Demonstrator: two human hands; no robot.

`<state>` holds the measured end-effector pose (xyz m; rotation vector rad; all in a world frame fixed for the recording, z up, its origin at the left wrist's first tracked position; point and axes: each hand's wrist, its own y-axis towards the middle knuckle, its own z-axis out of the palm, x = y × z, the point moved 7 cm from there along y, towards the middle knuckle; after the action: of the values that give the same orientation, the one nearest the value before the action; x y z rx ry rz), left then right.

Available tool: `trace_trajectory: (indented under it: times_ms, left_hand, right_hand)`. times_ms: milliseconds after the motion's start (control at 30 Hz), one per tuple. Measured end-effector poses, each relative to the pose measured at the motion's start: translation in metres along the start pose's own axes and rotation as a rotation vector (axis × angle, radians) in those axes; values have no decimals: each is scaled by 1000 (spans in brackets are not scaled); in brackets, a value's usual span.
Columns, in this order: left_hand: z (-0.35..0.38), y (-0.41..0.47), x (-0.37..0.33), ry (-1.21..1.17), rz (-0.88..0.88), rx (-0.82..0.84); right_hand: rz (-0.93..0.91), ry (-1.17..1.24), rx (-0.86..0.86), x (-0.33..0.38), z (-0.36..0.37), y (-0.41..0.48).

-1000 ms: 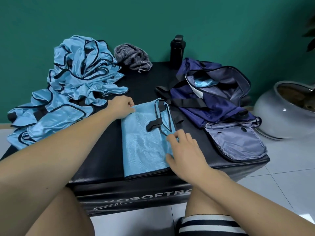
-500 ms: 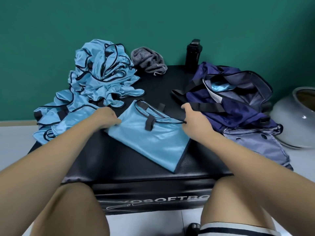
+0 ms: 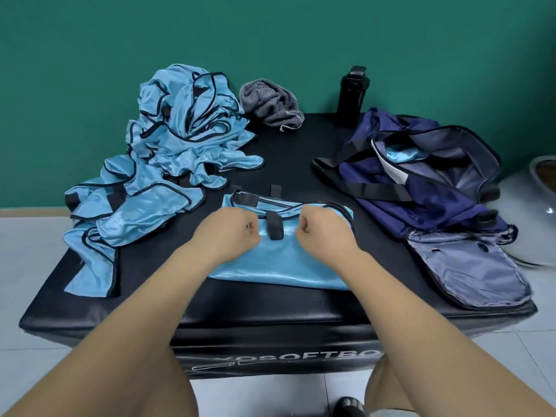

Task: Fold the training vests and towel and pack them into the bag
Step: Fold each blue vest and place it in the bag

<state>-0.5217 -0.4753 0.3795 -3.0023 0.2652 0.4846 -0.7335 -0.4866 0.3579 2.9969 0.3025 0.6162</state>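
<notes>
- White lettering (image 3: 301,355) on the front face of the black padded box reads "YOSOFTBO"; the rest is hidden behind a knee.
- One folded vest (image 3: 279,263), light blue with black trim, lies flat at the front middle of the tabletop (image 3: 285,145). Its near edge stops short of the front rim.
- The left hand (image 3: 231,233) and the right hand (image 3: 323,233) rest on it either side of a black strap tab, with the fingers (image 3: 251,228) curled and pinching the cloth.
- A heap of vests (image 3: 180,139) spills over the left edge; how many cannot be told.
- One grey towel (image 3: 270,105) and one black bottle (image 3: 352,91) sit at the back.
- One navy bag (image 3: 421,182) lies open on the right, with blue cloth inside and its flap reaching the front right corner.
- A bare strip runs between the heap and the bag.
</notes>
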Motion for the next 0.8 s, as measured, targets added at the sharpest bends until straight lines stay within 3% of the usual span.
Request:
trace_trajectory:
  times_ms: [67,267,433,567,700,800]
  left_hand:
    - [16,4,-3,-41,54,56]
    - [32,4,9,-207,140,6]
    - [30,10,7,-199,103,13]
    - [33,14,1,-155,87,-26]
    - [16,4,-17,-119,137,-225]
    - [27,-14,-54,-116,256,-194]
  right_hand:
    - [-25,20,41,0,9,-4]
    - [-19,-7,157,-3,21,1]
    - [65,-41,215,4,16,9]
    - [61,15,183,4,13,10]
    - [-33,94,13,-12,-9,15]
    - [-94,61,-88,-30,-21,19]
